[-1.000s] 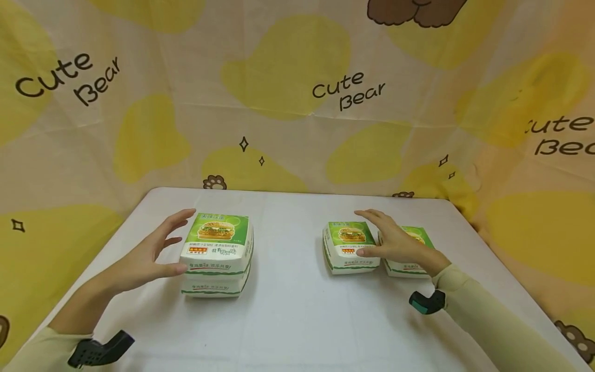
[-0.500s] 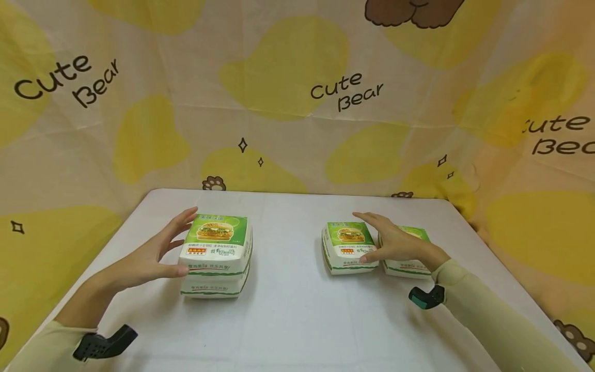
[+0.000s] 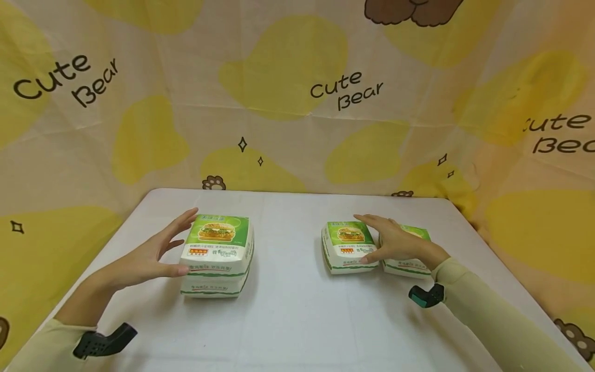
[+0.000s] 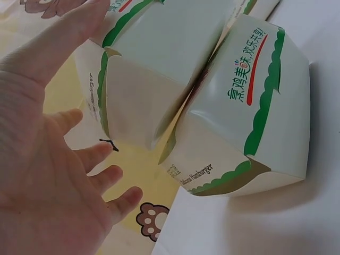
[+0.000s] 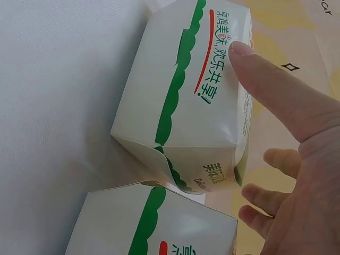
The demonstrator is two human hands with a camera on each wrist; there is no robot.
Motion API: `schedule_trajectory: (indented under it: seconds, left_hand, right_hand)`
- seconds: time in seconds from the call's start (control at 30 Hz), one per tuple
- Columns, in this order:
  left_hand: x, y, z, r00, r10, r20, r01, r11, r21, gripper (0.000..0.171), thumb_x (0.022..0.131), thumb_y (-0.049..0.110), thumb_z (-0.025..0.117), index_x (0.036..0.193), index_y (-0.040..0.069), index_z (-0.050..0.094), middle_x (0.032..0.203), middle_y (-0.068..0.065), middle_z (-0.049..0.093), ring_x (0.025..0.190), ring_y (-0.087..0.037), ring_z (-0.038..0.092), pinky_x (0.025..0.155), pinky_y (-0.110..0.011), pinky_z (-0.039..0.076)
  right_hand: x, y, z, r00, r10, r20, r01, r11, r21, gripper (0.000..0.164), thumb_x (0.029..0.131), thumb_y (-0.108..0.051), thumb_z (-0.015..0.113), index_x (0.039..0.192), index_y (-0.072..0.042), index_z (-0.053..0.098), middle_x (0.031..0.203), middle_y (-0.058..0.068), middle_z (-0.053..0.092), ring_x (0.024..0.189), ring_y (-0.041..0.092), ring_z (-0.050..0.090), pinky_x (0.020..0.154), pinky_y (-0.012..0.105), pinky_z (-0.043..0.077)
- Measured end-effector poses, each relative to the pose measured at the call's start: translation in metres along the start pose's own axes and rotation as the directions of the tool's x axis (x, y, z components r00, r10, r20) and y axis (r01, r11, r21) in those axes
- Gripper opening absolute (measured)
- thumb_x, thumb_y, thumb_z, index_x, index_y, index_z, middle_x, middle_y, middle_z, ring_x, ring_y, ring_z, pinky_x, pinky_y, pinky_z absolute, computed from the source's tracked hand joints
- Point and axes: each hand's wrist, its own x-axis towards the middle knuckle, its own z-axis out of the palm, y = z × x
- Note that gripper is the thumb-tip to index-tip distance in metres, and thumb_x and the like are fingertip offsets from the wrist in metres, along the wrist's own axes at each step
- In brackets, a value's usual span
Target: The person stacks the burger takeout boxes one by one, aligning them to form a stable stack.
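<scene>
In the head view, our left hand spreads left of the stack, our right hand by the single box well right of it, neither gripping. In the left wrist view, a careless nudge might slide the stack's top box; in the right wrist view, a rushed grip might knock the neighbour box, farther right of the stack.

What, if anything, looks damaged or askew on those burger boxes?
Nothing looks spilled or crushed. One slight oddity: the end flap of the lower stacked box seems to bow outward, leaving a shadowed gap beneath it.
</scene>
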Motion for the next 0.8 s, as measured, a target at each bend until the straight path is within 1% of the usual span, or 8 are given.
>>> schedule_trajectory:
  seconds: [0.03,0.1,0.27,0.4,0.53,0.6,0.67,0.8]
  left_hand:
    - [-0.0001,-0.0001,-0.0003,1.000,-0.006,-0.001,0.006,1.000,0.003,0.102,0.082,0.014,0.071,0.155,0.034,0.002,0.163,0.013,0.008,0.138,0.006,0.029,0.102,-0.013,0.037]
    - [-0.0004,-0.0002,-0.0006,1.000,-0.013,0.010,0.013,1.000,0.003,0.103,0.082,0.014,0.070,0.155,0.034,0.001,0.164,0.008,0.007,0.143,-0.003,0.029,0.105,-0.021,0.040]
    - [-0.0007,-0.0012,-0.0010,0.999,-0.028,0.046,0.029,0.999,-0.018,0.102,0.083,0.015,0.069,0.155,0.036,-0.001,0.166,-0.001,0.002,0.139,-0.054,0.027,0.100,-0.070,0.035]
    - [0.0002,-0.0041,-0.0014,0.998,-0.037,0.050,0.038,0.999,-0.024,0.102,0.083,0.016,0.069,0.155,0.036,-0.001,0.166,-0.003,0.003,0.138,-0.057,0.025,0.099,-0.075,0.030]
    - [0.0028,-0.0065,-0.0030,0.998,-0.042,0.042,0.041,0.999,0.005,0.105,0.081,0.016,0.070,0.155,0.035,-0.002,0.165,0.004,0.004,0.142,-0.049,0.024,0.112,-0.042,0.038]
    - [0.0048,-0.0069,-0.0038,0.999,-0.033,0.038,0.033,0.999,0.008,0.108,0.079,0.016,0.072,0.155,0.035,-0.002,0.165,0.009,0.004,0.143,-0.047,0.024,0.111,-0.039,0.039]
    - [0.0068,-0.0072,-0.0042,0.999,-0.024,0.045,0.024,1.000,-0.015,0.110,0.078,0.015,0.073,0.155,0.036,-0.003,0.164,0.011,0.002,0.143,-0.050,0.022,0.112,-0.049,0.037]
    - [0.0087,-0.0072,-0.0039,0.997,-0.042,0.065,0.046,0.998,-0.053,0.111,0.077,0.017,0.073,0.155,0.037,-0.004,0.165,0.008,-0.001,0.142,-0.057,0.019,0.098,-0.077,0.030]
  right_hand:
    - [-0.0003,0.0001,-0.0002,1.000,-0.001,0.004,0.001,1.000,0.004,0.107,0.069,-0.048,0.083,0.154,-0.017,0.025,0.159,0.019,0.026,0.147,0.043,0.020,0.114,0.071,0.005]
    - [-0.0004,-0.0003,-0.0002,1.000,-0.001,0.011,0.001,1.000,-0.006,0.106,0.070,-0.048,0.082,0.154,-0.017,0.026,0.158,0.019,0.027,0.147,0.043,0.021,0.114,0.071,0.002]
    - [0.0017,-0.0011,0.0010,1.000,0.014,0.018,-0.013,0.999,-0.045,0.102,0.070,-0.051,0.081,0.152,-0.018,0.030,0.157,0.021,0.030,0.146,0.044,0.022,0.112,0.073,0.002]
    - [0.0035,-0.0011,0.0017,1.000,0.025,0.018,-0.024,0.998,-0.056,0.100,0.070,-0.052,0.081,0.151,-0.018,0.033,0.156,0.022,0.031,0.145,0.045,0.023,0.112,0.073,0.002]
    - [0.0034,0.0003,0.0024,0.999,0.040,0.018,-0.039,0.997,-0.061,0.100,0.069,-0.053,0.081,0.151,-0.021,0.033,0.156,0.021,0.030,0.145,0.044,0.023,0.113,0.071,0.003]
    - [0.0027,0.0010,0.0023,0.999,0.036,0.020,-0.035,0.998,-0.060,0.099,0.070,-0.053,0.080,0.151,-0.021,0.033,0.156,0.021,0.030,0.145,0.044,0.023,0.113,0.072,0.004]
    - [0.0023,0.0016,0.0023,0.999,0.030,0.023,-0.029,0.998,-0.056,0.099,0.070,-0.052,0.080,0.151,-0.021,0.033,0.156,0.021,0.029,0.145,0.044,0.023,0.113,0.072,0.004]
    - [0.0033,0.0019,0.0032,0.999,0.017,0.034,-0.014,0.997,-0.071,0.099,0.071,-0.054,0.080,0.151,-0.021,0.032,0.156,0.023,0.028,0.145,0.046,0.023,0.112,0.073,0.006]
